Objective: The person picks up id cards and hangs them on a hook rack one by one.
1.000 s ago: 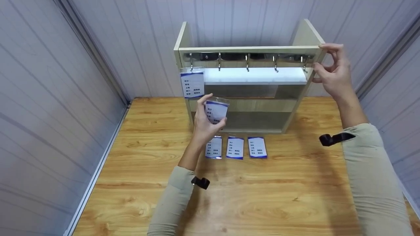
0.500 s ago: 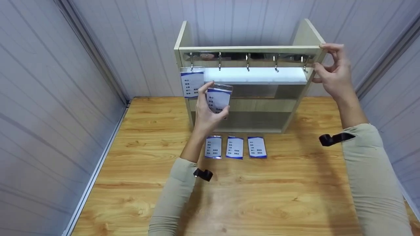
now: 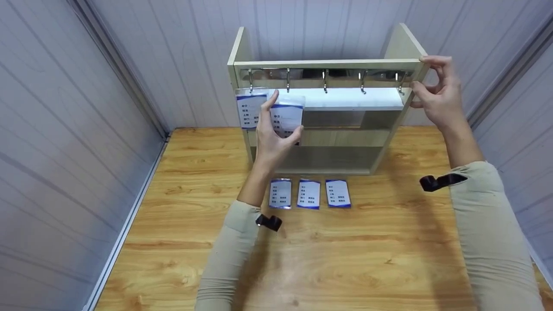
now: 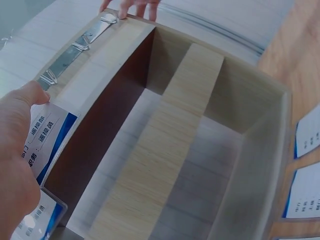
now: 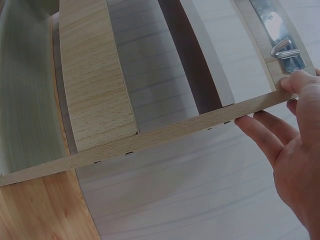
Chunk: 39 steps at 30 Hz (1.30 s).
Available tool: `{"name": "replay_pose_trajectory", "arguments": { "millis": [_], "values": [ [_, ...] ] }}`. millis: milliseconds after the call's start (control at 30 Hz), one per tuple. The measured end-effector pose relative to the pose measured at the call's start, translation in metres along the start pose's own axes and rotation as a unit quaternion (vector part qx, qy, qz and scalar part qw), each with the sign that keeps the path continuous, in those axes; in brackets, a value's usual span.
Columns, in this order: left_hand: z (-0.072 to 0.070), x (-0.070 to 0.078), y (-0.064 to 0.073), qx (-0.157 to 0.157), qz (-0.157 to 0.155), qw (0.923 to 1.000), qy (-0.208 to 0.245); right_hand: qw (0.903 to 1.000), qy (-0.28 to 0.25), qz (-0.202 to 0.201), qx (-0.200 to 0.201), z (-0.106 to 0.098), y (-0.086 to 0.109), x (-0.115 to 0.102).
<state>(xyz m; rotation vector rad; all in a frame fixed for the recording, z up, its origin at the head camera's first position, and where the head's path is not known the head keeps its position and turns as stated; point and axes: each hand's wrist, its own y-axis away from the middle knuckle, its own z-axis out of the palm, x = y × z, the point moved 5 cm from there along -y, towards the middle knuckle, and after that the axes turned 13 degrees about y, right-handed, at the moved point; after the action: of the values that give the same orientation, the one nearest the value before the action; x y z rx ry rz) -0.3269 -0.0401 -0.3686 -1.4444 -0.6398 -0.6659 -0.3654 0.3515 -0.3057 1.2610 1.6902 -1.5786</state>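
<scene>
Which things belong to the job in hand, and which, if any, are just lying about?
Likely the job's:
held badge, in the left hand
hung badge, on the leftmost hook
hook rail
shelf unit, gripped by the right hand
three badges in a row

Likely incidental, not lying loose:
panelled walls
black wrist devices

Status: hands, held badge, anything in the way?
Left hand gripping badge, top edge just under second hook from left in head view, not hung. Right hand gripping rack, upper right corner. Possible snag: hung badge close alongside.

Left hand (image 3: 272,140) raised its card (image 3: 289,114) (nearer the hooks (image 3: 288,80)).
</scene>
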Motion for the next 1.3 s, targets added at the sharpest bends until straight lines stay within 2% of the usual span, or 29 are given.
{"name": "replay_pose_trajectory", "arguments": {
  "millis": [233,467,633,1100,1200,1300],
  "values": [
    [0.004,0.001,-0.009,-0.012,0.016,0.9997,-0.012,1.0,0.004,-0.002,0.003,-0.001,0.002,0.001],
    [0.004,-0.005,-0.012,0.003,0.003,0.9999,-0.011,1.0,0.007,-0.002,0.006,-0.004,0.002,0.002],
    [0.005,-0.006,-0.014,0.014,-0.002,0.9995,-0.028,1.0,0.001,0.004,0.005,-0.004,0.002,0.002],
    [0.007,-0.008,-0.015,0.024,0.014,0.9971,-0.071,1.0,0.0,0.001,-0.003,-0.005,0.002,0.004],
    [0.008,-0.005,-0.017,0.022,0.006,0.9969,-0.076,1.0,0.001,-0.005,-0.002,-0.005,0.002,0.003],
    [0.008,-0.004,-0.019,0.016,-0.023,0.9959,-0.087,1.0,0.0,-0.007,0.003,-0.006,0.003,0.002]
  ]
}}
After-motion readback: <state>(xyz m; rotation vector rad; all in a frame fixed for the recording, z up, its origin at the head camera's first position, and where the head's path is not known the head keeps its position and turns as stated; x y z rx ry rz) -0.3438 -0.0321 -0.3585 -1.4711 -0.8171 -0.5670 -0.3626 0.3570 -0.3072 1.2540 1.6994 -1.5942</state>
